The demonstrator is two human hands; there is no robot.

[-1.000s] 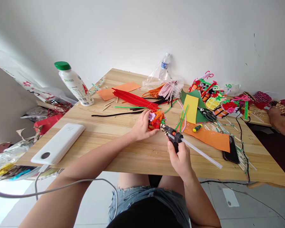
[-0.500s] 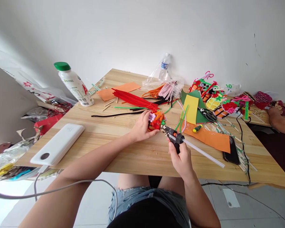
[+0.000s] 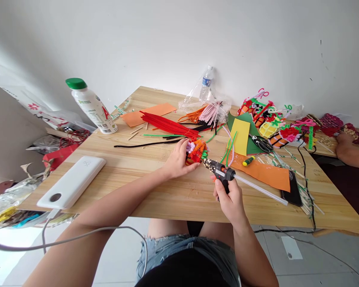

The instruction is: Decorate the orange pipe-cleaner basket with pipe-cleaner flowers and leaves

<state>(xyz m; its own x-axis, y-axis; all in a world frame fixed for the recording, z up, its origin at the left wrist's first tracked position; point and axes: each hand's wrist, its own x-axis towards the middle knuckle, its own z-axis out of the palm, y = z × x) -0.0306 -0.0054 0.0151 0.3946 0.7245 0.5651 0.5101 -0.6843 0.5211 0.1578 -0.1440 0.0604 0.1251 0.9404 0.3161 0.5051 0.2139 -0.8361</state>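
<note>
The fingers of the left hand are clamped round a small pipe-cleaner craft piece, a tuft of orange, red and purple curls, pressing it against the counter just above the middle of the frame. The fingers of the right hand are wrapped tight about the grip of a glue gun, whose speckled nozzle points up and left and sits just beside, perhaps touching, the lower right edge of the craft piece. A clear glue stick juts from the back of the gun towards the lower right.

The left fingertips lie very close to the nozzle, so hot glue could reach the skin if the nozzle slips or too much is squeezed out. Excess glue might also string onto the counter or mat the fuzzy curls. The long glue stick sweeps over the orange paper, so a wide swing of the gun could nudge it.

Further out, a bundle of red pipe cleaners lies above the hands, with a black one stretched left of it. Yellow and green sheets, scissors and finished crafts fill the upper right. A white power bank sits at the left, a green-capped bottle in the upper left, and a phone at the right. Another person's arm rests at the far right edge.
</note>
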